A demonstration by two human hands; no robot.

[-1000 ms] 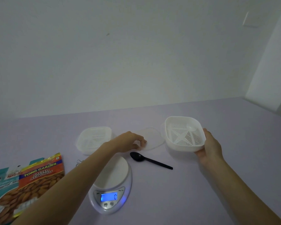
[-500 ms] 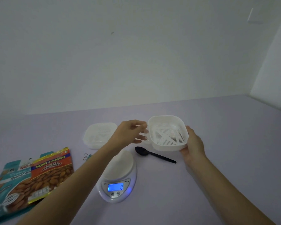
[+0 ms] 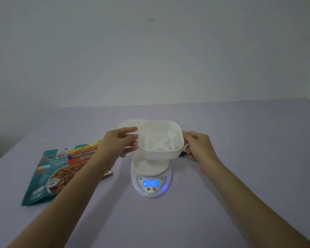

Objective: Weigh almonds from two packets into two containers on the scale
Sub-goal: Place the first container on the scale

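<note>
Left hand (image 3: 118, 142), right hand (image 3: 198, 146) grip container (image 3: 160, 140) over scale (image 3: 151, 184); touching platform unclear.

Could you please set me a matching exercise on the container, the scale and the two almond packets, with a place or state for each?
Things:
1. container
2. scale
3. teal packet
4. orange packet

Place or state:
A. farthest left
B. held between left hand and right hand
C. lying partly on another packet
D. display lit blue

Pairs: 1-B, 2-D, 3-A, 4-C
</note>
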